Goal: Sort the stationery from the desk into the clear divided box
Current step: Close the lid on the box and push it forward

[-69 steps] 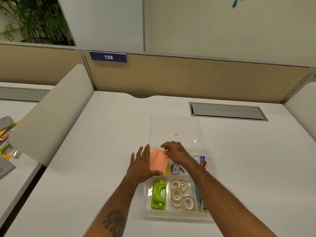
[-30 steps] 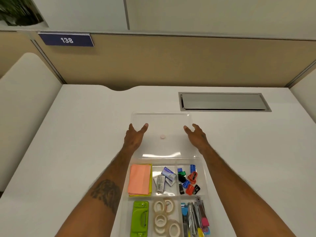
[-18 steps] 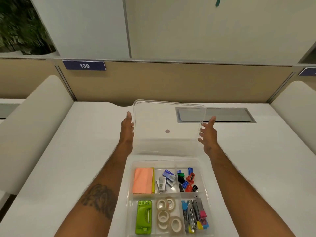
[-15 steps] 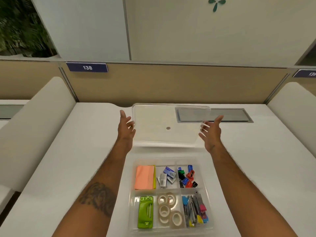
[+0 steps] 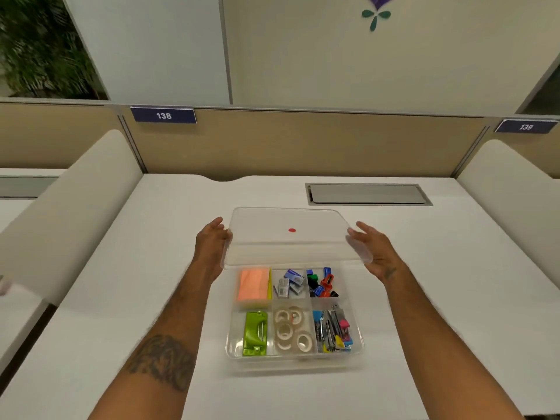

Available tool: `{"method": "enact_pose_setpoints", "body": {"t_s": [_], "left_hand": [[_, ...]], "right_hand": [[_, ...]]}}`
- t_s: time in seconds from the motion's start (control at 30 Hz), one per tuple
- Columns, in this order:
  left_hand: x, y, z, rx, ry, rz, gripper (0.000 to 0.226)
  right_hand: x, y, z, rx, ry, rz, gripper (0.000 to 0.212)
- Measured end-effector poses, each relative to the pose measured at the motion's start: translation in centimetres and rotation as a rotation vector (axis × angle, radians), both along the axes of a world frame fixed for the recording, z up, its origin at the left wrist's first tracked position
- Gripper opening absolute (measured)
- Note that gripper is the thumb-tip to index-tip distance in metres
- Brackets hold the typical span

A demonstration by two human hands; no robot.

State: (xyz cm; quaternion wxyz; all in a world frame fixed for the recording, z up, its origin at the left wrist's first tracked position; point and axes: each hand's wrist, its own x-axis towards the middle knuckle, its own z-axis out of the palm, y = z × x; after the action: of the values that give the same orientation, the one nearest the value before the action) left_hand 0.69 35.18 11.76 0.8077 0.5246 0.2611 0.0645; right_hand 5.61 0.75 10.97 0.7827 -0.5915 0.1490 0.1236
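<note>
Left hand (image 5: 211, 242) and right hand (image 5: 374, 250) hold clear lid (image 5: 291, 247).

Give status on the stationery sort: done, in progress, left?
Done: all six compartments of the box are filled: sticky notes, staple boxes, sharpeners, hole punch, tape rolls, pens. No loose stationery shows on the desk. In hand: the left hand and right hand hold the lid by its sides, over the box's far edge. Left: lower the lid and close it.
</note>
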Motion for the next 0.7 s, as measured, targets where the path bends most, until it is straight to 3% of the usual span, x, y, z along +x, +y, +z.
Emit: {"method": "enact_pose_setpoints", "body": {"t_s": [0.17, 0.37, 0.7], "left_hand": [[-3.9, -1.9, -2.7, 0.012, 0.036, -0.038, 0.050], [-8.4, -3.5, -6.9, 0.418, 0.180, -0.132, 0.055], [-11.2, -3.2, -11.1, 0.829, 0.313, -0.171, 0.044]], "right_hand": [[-4.1, -0.7, -3.8, -0.268, 0.059, 0.063, 0.061], [-8.8, -0.3, -7.3, -0.533, 0.046, 0.053, 0.040], [-11.5, 0.9, -9.5, -0.687, -0.029, 0.041, 0.042]]}}
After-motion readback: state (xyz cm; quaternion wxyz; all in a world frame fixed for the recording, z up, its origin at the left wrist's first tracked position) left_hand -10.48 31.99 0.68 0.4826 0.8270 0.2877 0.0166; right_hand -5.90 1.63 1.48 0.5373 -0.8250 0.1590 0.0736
